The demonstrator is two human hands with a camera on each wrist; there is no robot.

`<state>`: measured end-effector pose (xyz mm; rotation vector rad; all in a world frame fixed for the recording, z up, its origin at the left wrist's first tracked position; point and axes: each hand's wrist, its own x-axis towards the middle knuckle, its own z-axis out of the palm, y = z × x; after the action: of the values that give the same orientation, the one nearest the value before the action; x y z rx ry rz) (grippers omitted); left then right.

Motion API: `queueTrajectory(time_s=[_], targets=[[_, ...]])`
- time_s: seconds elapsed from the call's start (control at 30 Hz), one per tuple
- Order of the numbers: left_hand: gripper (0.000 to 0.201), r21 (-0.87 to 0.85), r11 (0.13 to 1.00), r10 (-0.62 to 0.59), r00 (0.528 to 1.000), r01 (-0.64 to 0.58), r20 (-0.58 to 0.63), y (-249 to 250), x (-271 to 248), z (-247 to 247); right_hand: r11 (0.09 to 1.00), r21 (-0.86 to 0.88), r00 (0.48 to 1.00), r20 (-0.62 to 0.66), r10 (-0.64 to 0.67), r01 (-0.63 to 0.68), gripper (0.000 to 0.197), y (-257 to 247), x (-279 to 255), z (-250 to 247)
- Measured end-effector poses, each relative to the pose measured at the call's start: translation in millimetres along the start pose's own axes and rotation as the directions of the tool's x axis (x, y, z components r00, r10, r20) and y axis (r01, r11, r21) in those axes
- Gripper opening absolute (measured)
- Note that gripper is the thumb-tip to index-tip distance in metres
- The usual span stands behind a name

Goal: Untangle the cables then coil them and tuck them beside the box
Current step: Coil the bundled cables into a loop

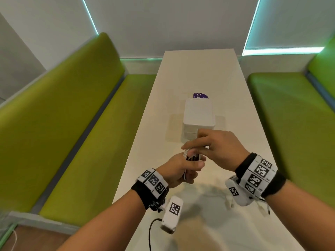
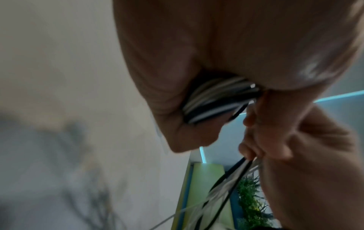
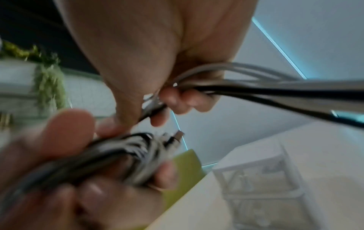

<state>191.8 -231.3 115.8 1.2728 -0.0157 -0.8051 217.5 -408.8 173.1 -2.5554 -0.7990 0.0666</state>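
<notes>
Black and white cables (image 1: 191, 156) are gathered in a bundle above the white table (image 1: 244, 109), just in front of the white box (image 1: 198, 116). My left hand (image 1: 181, 169) grips one end of the cable bundle (image 2: 216, 99) with its fingers curled round it. My right hand (image 1: 213, 144) holds the other part, its fingers curled round several strands of the cables (image 3: 246, 87). In the right wrist view the left hand (image 3: 78, 163) clutches a coiled part with a metal plug end (image 3: 178, 134) sticking out. The box (image 3: 262, 179) stands on the table behind.
A purple round label (image 1: 200, 96) lies behind the box. Green padded benches (image 1: 81, 124) run along both sides of the narrow table. A black lead (image 1: 150, 234) hangs from the left wrist camera. Green plants (image 2: 250, 197) show at a distance.
</notes>
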Motion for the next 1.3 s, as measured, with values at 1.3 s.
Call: queueTrajectory(time_s=[1.3], targets=[[0.061, -0.448, 0.797, 0.327, 0.913, -0.406, -0.246, 18.2, 3.9, 8.0, 0.487, 0.871, 0.778, -0.260, 0.572, -0.067, 0.021, -37.3, -14.2, 63.1]])
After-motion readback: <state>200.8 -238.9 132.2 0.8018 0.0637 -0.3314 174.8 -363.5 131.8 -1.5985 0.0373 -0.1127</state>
